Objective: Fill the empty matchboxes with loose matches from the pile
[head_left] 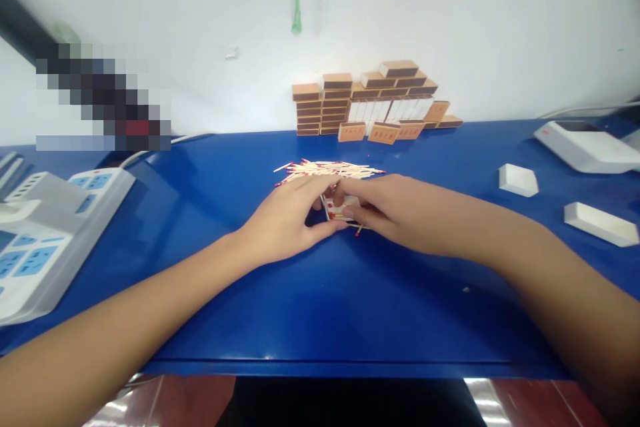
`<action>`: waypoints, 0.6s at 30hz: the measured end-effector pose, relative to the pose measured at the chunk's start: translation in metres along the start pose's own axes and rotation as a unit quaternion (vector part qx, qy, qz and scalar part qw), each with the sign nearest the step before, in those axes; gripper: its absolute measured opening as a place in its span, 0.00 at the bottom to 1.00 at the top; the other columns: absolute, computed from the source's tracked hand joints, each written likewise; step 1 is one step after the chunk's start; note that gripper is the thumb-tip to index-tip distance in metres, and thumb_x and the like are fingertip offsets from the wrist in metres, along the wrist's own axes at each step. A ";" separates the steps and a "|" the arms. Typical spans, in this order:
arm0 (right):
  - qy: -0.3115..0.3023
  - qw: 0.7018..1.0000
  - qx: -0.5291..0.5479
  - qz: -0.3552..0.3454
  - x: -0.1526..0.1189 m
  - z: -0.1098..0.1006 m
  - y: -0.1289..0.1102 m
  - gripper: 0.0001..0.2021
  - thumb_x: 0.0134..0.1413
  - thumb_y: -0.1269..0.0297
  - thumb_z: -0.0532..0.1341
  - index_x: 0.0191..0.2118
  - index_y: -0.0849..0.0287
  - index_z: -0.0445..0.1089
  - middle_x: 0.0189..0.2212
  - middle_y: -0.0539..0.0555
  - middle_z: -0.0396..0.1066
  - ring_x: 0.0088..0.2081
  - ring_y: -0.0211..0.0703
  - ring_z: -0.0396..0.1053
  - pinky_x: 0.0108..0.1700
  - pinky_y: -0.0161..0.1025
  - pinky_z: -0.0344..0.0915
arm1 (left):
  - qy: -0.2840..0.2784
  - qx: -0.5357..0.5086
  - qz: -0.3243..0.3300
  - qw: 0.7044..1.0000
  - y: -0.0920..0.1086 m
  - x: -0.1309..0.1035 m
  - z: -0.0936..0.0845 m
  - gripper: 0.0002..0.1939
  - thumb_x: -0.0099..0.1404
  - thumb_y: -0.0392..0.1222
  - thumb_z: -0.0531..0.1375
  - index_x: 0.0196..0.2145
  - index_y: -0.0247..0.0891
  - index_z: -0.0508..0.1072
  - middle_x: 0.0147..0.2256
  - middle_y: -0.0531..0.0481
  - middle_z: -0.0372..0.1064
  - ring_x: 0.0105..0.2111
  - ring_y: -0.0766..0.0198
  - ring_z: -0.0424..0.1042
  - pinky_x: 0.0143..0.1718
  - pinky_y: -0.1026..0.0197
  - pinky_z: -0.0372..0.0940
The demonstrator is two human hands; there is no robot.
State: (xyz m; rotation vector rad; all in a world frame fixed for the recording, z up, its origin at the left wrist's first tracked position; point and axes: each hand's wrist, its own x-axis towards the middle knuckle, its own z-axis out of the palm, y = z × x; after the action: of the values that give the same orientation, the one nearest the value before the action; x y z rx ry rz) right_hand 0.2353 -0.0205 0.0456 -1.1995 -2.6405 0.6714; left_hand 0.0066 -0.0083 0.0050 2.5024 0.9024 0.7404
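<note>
At the middle of the blue table, a small white matchbox tray (343, 209) with red-tipped matches in it sits between both hands. My left hand (293, 217) holds the tray's left side, its thumb along the near edge and its other fingers partly hidden behind. Over the tray's right part, the fingers of my right hand (373, 205) are pinched together at the matches; whether they grip one is too small to tell. Just beyond the hands lies a loose pile of matches (330, 168). One match head (358, 232) pokes out below the right fingers.
Matchboxes (335, 103) are stacked against the white wall at the back. A white power strip (95, 213) with plugs lies on the left of the blue table (300, 320). On the right are white blocks (517, 179) and a white device (585, 150).
</note>
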 end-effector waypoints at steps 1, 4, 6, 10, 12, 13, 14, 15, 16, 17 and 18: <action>0.000 1.000 0.001 0.001 0.000 0.000 0.000 0.11 0.73 0.63 0.53 0.52 0.51 0.70 0.45 0.53 0.80 0.38 0.47 0.75 0.38 0.40 0.62 | 0.002 -0.001 -0.001 1.000 0.000 0.000 0.000 0.21 0.68 0.43 0.69 0.56 0.40 0.71 0.44 0.49 0.77 0.38 0.59 0.74 0.44 0.53 0.70; 0.003 1.000 -0.002 0.006 0.000 0.000 -0.001 0.09 0.72 0.62 0.53 0.50 0.51 0.70 0.44 0.52 0.80 0.37 0.46 0.74 0.37 0.40 0.61 | 0.002 0.001 -0.005 1.000 -0.001 0.000 0.000 0.23 0.68 0.44 0.69 0.58 0.41 0.70 0.47 0.48 0.78 0.39 0.58 0.75 0.47 0.51 0.70; 0.011 1.000 -0.009 0.016 0.000 0.000 0.000 0.07 0.72 0.61 0.54 0.47 0.53 0.69 0.41 0.53 0.79 0.35 0.45 0.74 0.35 0.40 0.60 | 0.000 0.002 -0.007 1.000 -0.001 -0.001 -0.001 0.26 0.68 0.45 0.69 0.61 0.41 0.69 0.51 0.46 0.77 0.40 0.58 0.75 0.48 0.50 0.70; 0.032 0.997 -0.034 0.057 0.000 -0.002 0.005 0.09 0.71 0.56 0.56 0.46 0.55 0.66 0.37 0.54 0.78 0.32 0.45 0.72 0.33 0.39 0.57 | 0.002 0.001 -0.008 1.000 -0.002 -0.001 -0.001 0.31 0.68 0.46 0.69 0.65 0.42 0.67 0.51 0.46 0.77 0.40 0.57 0.75 0.49 0.50 0.71; 0.038 0.996 -0.047 0.072 0.002 -0.003 0.009 0.11 0.70 0.55 0.57 0.49 0.55 0.66 0.35 0.54 0.77 0.32 0.45 0.71 0.32 0.39 0.56 | 0.011 0.011 -0.004 1.000 -0.003 -0.002 0.000 0.31 0.68 0.47 0.69 0.65 0.42 0.67 0.50 0.46 0.78 0.40 0.57 0.75 0.49 0.50 0.71; 0.039 0.995 -0.050 0.074 0.003 -0.004 0.011 0.12 0.70 0.54 0.58 0.50 0.56 0.67 0.35 0.53 0.77 0.31 0.45 0.71 0.33 0.39 0.56 | 0.017 0.017 -0.001 1.000 -0.003 -0.002 0.000 0.32 0.67 0.47 0.70 0.65 0.42 0.68 0.50 0.46 0.78 0.40 0.57 0.75 0.49 0.50 0.71; 0.037 0.995 -0.050 0.073 0.004 -0.004 0.013 0.11 0.70 0.55 0.58 0.50 0.56 0.68 0.34 0.53 0.76 0.31 0.45 0.70 0.33 0.39 0.56 | 0.024 0.025 0.000 0.999 -0.004 -0.002 0.000 0.32 0.67 0.47 0.70 0.64 0.42 0.68 0.49 0.46 0.78 0.40 0.57 0.75 0.48 0.50 0.71; 0.034 0.996 -0.047 0.071 0.005 -0.004 0.015 0.11 0.70 0.55 0.58 0.48 0.56 0.69 0.33 0.53 0.76 0.31 0.45 0.70 0.33 0.40 0.55 | 0.029 0.033 0.001 0.999 -0.004 -0.002 0.000 0.32 0.66 0.47 0.71 0.64 0.42 0.69 0.48 0.46 0.78 0.40 0.57 0.75 0.48 0.51 0.71; 0.032 0.996 -0.043 0.068 0.006 -0.005 0.016 0.11 0.71 0.55 0.57 0.46 0.56 0.70 0.33 0.53 0.76 0.31 0.44 0.70 0.34 0.40 0.55 | 0.032 0.038 0.001 0.999 -0.004 -0.002 0.000 0.32 0.65 0.47 0.71 0.63 0.42 0.69 0.47 0.47 0.78 0.40 0.57 0.75 0.47 0.52 0.71; 0.029 0.997 -0.040 0.065 0.007 -0.005 0.018 0.11 0.71 0.55 0.57 0.44 0.56 0.71 0.32 0.53 0.76 0.31 0.44 0.69 0.34 0.40 0.55 | 0.035 0.042 0.000 0.999 -0.004 -0.002 0.000 0.32 0.64 0.48 0.72 0.63 0.41 0.69 0.46 0.47 0.78 0.40 0.57 0.75 0.46 0.52 0.71; 0.029 0.997 -0.038 0.066 0.008 -0.005 0.020 0.11 0.71 0.55 0.57 0.42 0.56 0.71 0.32 0.53 0.76 0.30 0.43 0.69 0.34 0.40 0.54 | 0.036 0.043 -0.003 0.998 -0.005 -0.002 0.000 0.32 0.64 0.48 0.72 0.63 0.42 0.70 0.46 0.48 0.78 0.40 0.57 0.75 0.45 0.53 0.71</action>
State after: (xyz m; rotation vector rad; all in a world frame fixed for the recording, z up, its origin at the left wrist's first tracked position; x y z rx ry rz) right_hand 0.2450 -0.0016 0.0408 -1.4013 -2.5775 0.5522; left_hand 0.0031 -0.0062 0.0021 2.5605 0.9870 0.8106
